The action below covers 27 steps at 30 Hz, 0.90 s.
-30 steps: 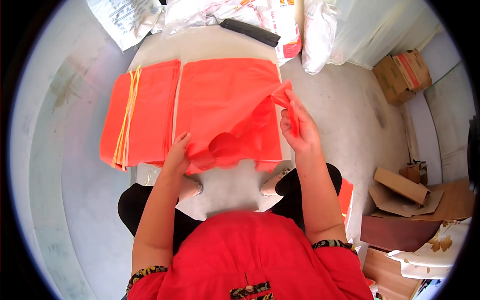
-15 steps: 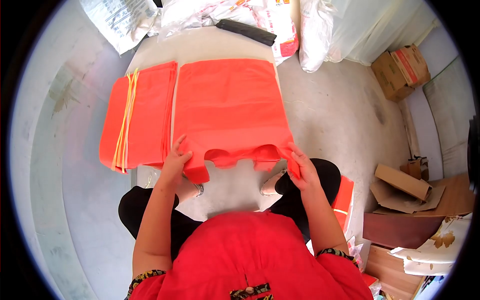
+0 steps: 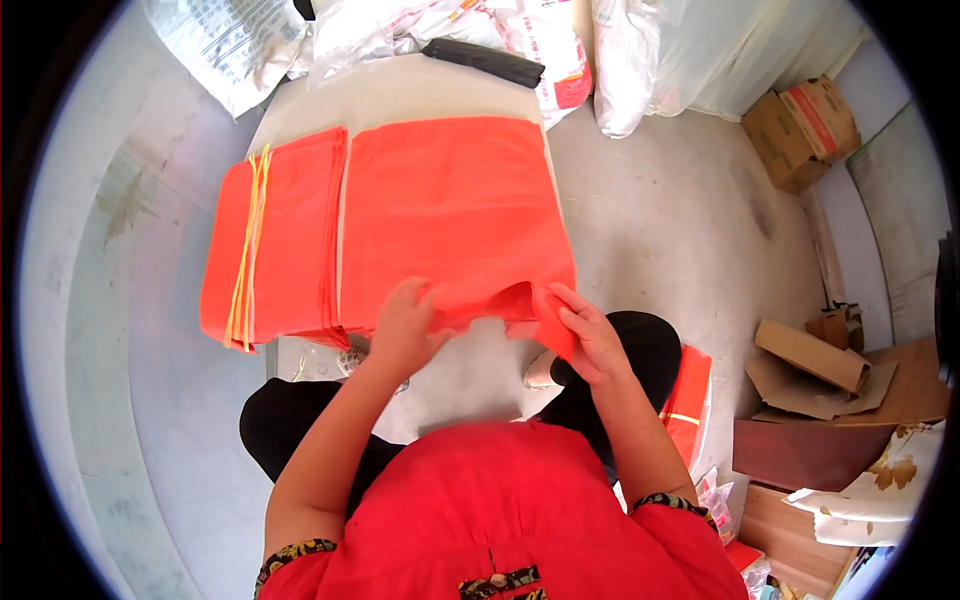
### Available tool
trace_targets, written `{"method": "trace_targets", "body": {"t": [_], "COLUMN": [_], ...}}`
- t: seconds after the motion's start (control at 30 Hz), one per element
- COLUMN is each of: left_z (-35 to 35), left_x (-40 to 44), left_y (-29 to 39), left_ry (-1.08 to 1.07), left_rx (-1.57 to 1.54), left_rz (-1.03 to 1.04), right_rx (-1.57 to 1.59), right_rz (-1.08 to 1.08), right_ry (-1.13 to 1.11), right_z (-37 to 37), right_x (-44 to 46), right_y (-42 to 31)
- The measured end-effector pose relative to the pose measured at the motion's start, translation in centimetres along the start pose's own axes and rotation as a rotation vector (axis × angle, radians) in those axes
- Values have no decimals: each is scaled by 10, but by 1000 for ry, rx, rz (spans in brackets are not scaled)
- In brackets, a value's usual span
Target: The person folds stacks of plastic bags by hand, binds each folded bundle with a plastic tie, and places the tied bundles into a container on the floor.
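A red vest-style bag (image 3: 455, 210) lies spread over the near part of the table, its handle end towards me. My right hand (image 3: 590, 340) grips the bag's right handle, which is bunched and lifted beside a dark cutout opening. On the near left edge of the bag lies my left hand (image 3: 405, 325), slightly blurred, with its thumb apart from the fingers. The left handle is hidden by that hand. To the left, a stack of folded red bags (image 3: 295, 235) carries several loose yellow strings (image 3: 250, 240) across it.
White plastic sacks (image 3: 555, 50) and a black roll (image 3: 484, 62) are at the far end of the table. Cardboard boxes (image 3: 800, 130) stand at the right wall, an opened carton (image 3: 815, 370) nearer. A tied red bundle (image 3: 688, 395) sits beside my right knee.
My left hand has moved right, from the bag's left handle to its near edge. My right hand keeps hold of the right handle and has shifted slightly left.
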<state>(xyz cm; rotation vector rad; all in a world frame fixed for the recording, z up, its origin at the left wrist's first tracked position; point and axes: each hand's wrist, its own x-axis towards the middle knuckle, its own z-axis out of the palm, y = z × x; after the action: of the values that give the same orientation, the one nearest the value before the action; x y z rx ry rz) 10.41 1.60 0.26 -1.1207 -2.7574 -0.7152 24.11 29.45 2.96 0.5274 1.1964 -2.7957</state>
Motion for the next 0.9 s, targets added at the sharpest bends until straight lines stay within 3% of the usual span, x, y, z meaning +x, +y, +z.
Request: {"method": "trace_targets", "body": {"t": [0.13, 0.37, 0.43, 0.53, 0.63, 0.9], "left_z": [18, 44, 34, 8, -44, -132], "left_x": [26, 52, 56, 55, 46, 2], "left_y": [27, -9, -13, -18, 2, 30], "left_ry": [14, -62, -15, 237, 229, 269], "left_rx": [-64, 152, 110, -21, 47, 105], "left_rz": [88, -11, -66, -4, -113, 123], "right_rx": [4, -40, -279, -512, -606, 167], "right_rz": [-57, 12, 39, 110, 19, 42], "right_ry": [-22, 0, -50, -36, -91, 12], "right_z": [11, 23, 8, -2, -15, -5], "right_x": [5, 0, 3, -2, 0, 42], "right_y": [-7, -11, -2, 2, 5, 20]}}
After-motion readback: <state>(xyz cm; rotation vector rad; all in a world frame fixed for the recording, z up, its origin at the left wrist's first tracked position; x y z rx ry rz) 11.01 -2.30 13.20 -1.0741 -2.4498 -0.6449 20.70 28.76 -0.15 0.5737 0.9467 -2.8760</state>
